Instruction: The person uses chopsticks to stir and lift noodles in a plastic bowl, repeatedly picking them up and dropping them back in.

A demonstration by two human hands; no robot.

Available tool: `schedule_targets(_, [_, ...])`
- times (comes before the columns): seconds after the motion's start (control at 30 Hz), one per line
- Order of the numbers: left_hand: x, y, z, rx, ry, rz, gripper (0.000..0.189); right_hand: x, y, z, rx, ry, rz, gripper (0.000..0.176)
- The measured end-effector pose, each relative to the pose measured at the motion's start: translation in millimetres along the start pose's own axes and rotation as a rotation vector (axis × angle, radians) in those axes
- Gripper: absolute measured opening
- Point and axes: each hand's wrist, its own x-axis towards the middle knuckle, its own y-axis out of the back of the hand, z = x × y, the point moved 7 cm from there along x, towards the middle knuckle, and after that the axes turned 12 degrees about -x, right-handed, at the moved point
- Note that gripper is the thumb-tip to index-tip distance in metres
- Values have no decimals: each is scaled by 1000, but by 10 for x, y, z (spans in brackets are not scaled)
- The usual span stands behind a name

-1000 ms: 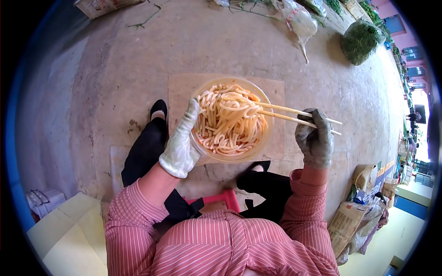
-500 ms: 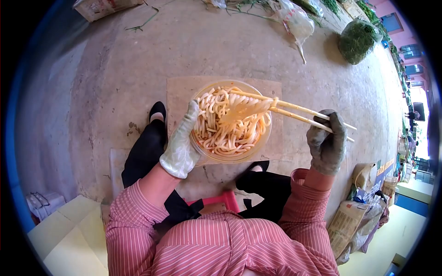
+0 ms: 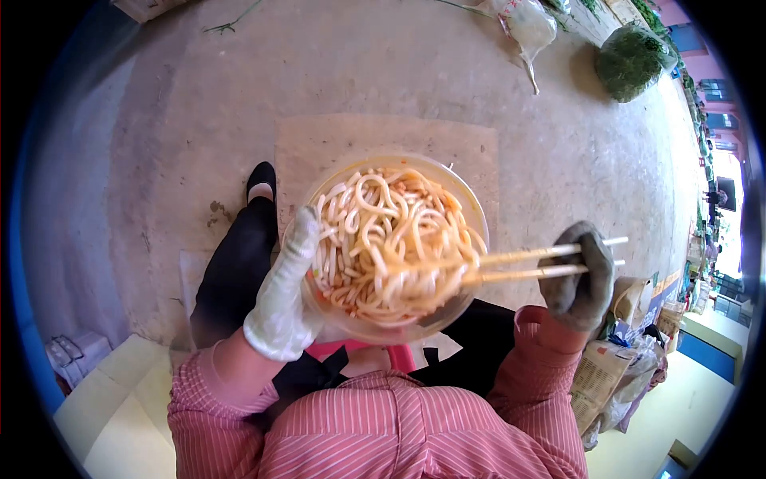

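Observation:
A clear plastic bowl [image 3: 475, 209] is held up in front of my chest, full of thick pale noodles [image 3: 375, 231] with reddish sauce. Around its left side wraps my left hand [image 3: 283, 295], in a whitish glove; the thumb lies along the rim and the other fingers are hidden underneath. My right hand [image 3: 578, 279], in a dirty grey glove, is closed on a pair of wooden chopsticks [image 3: 519, 258]. Their far ends reach into the noodles at the lower right of the bowl and are blurred by motion.
Below the bowl is a square floor cover [image 3: 383, 132] on the concrete. A plastic bag of greens [image 3: 630, 62] and a white plastic bag [image 3: 528, 30] lie far ahead. Cardboard and bags [image 3: 602, 379] stand at my right, a pale box [image 3: 80, 351] at my left.
The bowl has come nearer to me with my left hand. The chopsticks, which held noodles lifted above the bowl, have dropped lower into the noodles. My right hand has moved slightly down and right.

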Motion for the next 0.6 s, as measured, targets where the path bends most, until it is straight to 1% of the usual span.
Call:
schedule_targets(0.03, [-16,12,8,16,1,29,63,5,11,-46,34,-47,-29,23])
schedule_targets(0.07, [-28,-7,19,65,1,23,65,9,14,-74,-30,-38,-3,22])
schedule_targets(0.1, [-38,-3,19,57,3,27,65,-16,22,-49,-54,-77,-13,21])
schedule_targets(0.17, [-87,18,-58,2,146,40,65,-102,64,1,23,-207,-3,19])
schedule_targets(0.2, [-101,24,-54,50,155,55,69,-106,88,-9,-209,-191,-86,19])
schedule_targets(0.23, [-115,24,-53,47,155,55,69,-194,153,-43,-369,-199,23,17])
schedule_targets(0.27, [-126,32,-38,29,131,72,72,-205,179,-60,-369,-197,22,17])
schedule_targets(0.3, [-137,29,-14,13,108,87,76,-249,180,122,218,-483,31,13])
schedule_targets(0.33, [-153,24,-13,35,148,131,83,-321,88,232,815,-747,38,10])
schedule_targets(0.37, [-157,23,3,34,145,129,83,-406,-53,226,1423,-987,40,10])
schedule_targets(0.4, [-169,39,-1,58,172,136,85,-414,22,228,1316,-805,-69,10])
schedule_targets(0.43, [-173,55,-12,83,199,142,87,-270,-47,144,1202,-623,-171,11])
schedule_targets(0.47, [-174,75,-23,41,194,172,91,-121,-271,122,1594,-826,-605,35])
schedule_targets(0.5, [-169,85,-26,39,191,169,91,-86,-268,45,1591,-822,-609,35])
schedule_targets(0.57, [-174,120,-35,27,189,184,91,-71,-217,14,1471,-829,-359,15])
schedule_targets(0.6, [-167,118,-38,-2,165,193,91,-68,-220,16,1467,-830,-361,15])
